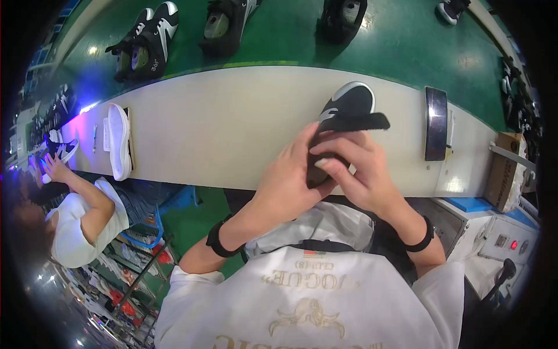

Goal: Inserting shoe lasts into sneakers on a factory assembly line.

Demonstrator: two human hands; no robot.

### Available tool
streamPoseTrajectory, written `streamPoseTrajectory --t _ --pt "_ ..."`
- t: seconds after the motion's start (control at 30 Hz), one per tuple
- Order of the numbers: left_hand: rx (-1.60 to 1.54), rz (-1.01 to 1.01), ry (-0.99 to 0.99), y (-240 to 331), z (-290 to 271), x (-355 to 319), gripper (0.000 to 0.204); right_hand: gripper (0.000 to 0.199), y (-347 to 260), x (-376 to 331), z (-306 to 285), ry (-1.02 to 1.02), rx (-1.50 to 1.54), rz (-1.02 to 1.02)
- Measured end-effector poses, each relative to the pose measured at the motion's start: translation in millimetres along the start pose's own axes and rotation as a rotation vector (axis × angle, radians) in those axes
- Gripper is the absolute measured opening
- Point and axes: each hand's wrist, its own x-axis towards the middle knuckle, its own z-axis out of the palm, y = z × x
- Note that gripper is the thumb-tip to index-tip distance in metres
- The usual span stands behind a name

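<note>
Just above my lap, at the edge of the pale workbench, both my hands hold a black shoe [354, 102] with a silver-grey rim round the toe. Its toe points away from me, and a black strap or flap sticks out to the right across it. My left hand [290, 180] wraps the left side and heel end. On the right, my right hand [366, 174] has bent fingers and a thumb at the shoe's opening near the heel. The fingers partly cover the heel and the opening, so what they pinch there is hidden.
A white shoe sole [119, 142] lies on the workbench [232, 128] at left. A shiny dark block [436, 125] stands at right. Several black shoes [154, 46] sit on the green surface beyond. Leftward, a co-worker [87, 221] handles another shoe. A cardboard box [504, 174] is far right.
</note>
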Motion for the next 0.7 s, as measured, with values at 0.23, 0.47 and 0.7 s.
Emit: streamPoseTrajectory --t 0.23,0.47,0.7 --pt "0.072 0.063 0.012 -0.9 14.5 12.8 0.087 0.020 -19.7 -5.8 13.6 0.406 0.662 0.355" --pt "-0.368 0.173 -0.245 -24.0 -17.2 33.6 0.068 0.027 7.2 -3.9 -31.8 0.043 0.394 0.263" --pt "-0.385 0.126 -0.191 -40.6 -16.7 28.7 0.051 0.037 14.3 4.8 -35.3 -0.013 0.209 0.116"
